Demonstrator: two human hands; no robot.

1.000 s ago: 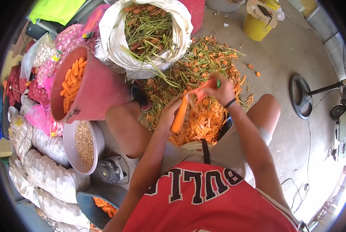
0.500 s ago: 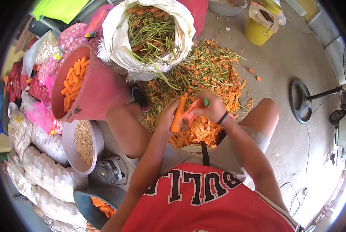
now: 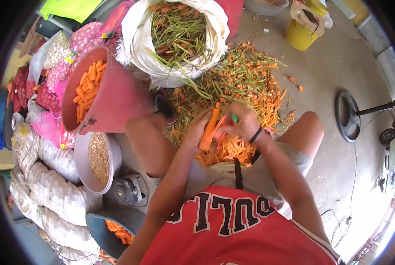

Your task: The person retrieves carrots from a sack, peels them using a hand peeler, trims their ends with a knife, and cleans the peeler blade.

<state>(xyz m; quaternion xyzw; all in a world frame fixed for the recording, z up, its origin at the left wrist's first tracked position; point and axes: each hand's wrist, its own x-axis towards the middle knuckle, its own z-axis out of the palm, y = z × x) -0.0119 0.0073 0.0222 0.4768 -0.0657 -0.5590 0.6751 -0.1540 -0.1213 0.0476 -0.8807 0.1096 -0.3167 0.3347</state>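
Note:
A carrot [image 3: 210, 129] is held slanting upward in my left hand [image 3: 196, 127], its peeled orange side facing right. My right hand [image 3: 245, 120] is closed around a peeler [image 3: 222, 126] with red and green parts, blurred by motion, close against the carrot's right side. Below both hands lies a heap of orange peelings [image 3: 233, 149], between my legs. Beyond them spreads a pile of green stems and carrot tops [image 3: 241, 81] on the floor.
A white sack [image 3: 133, 33] of untrimmed carrots and stems stands ahead. To the left are a red tub [image 3: 122, 101] of peeled carrots, a grey basin [image 3: 116, 154] and a blue bucket [image 3: 98, 229]. A yellow bucket [image 3: 300, 37] and a round stand base [image 3: 346, 115] are at right.
The whole view has shifted slightly to the right and down. My right hand and the peeler have moved slightly along the carrot; the left hand keeps its hold.

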